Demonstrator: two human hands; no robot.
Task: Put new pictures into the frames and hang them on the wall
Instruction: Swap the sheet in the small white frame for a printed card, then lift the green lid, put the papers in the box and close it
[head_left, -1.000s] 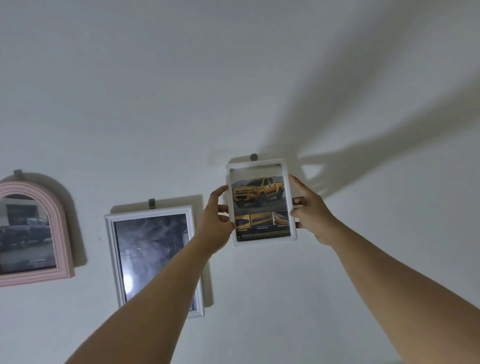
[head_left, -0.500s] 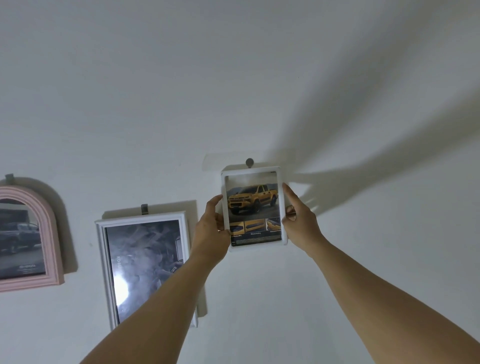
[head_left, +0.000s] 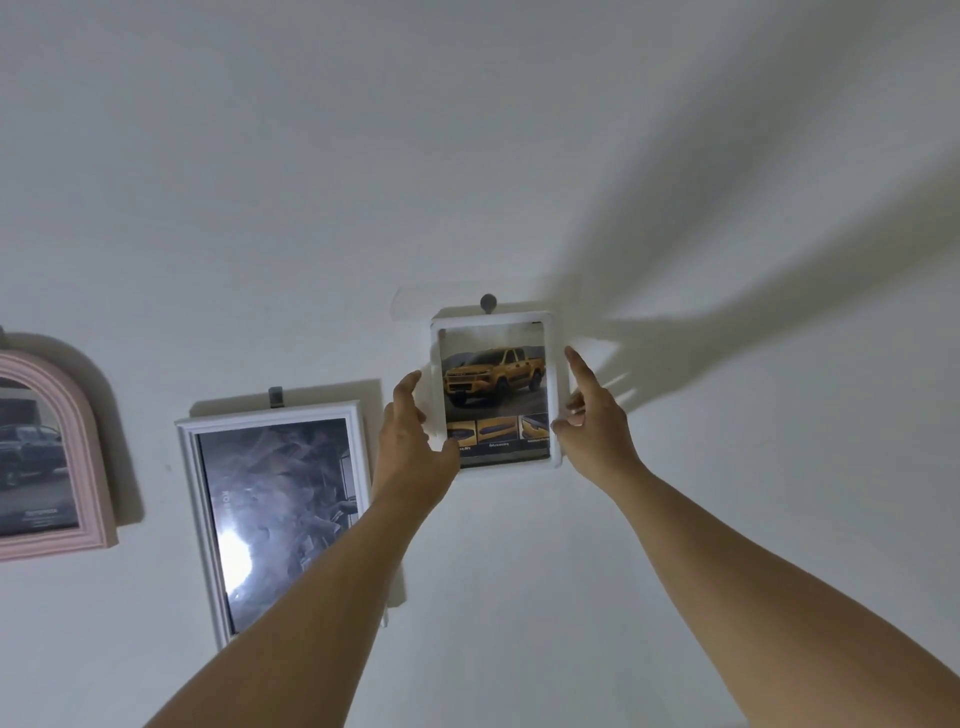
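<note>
Three frames show on the wall (head_left: 675, 519) in my feed: a pink frame (head_left: 88, 441) far left, a white frame (head_left: 358, 441) beside it, and the small frame (head_left: 496, 318) with the truck picture (head_left: 493, 379), held just under the hook (head_left: 488, 302). The left hand (head_left: 415, 452) has thumb and fingers clamped on its left edge. The right hand (head_left: 592, 421) pinches the right edge, forefinger straight up along the side. The top rail meets the hook (whether the hanger has caught, I cannot tell). I judge the task nearly done: two frames hang, and this one needs seating, letting go and levelling.
</note>
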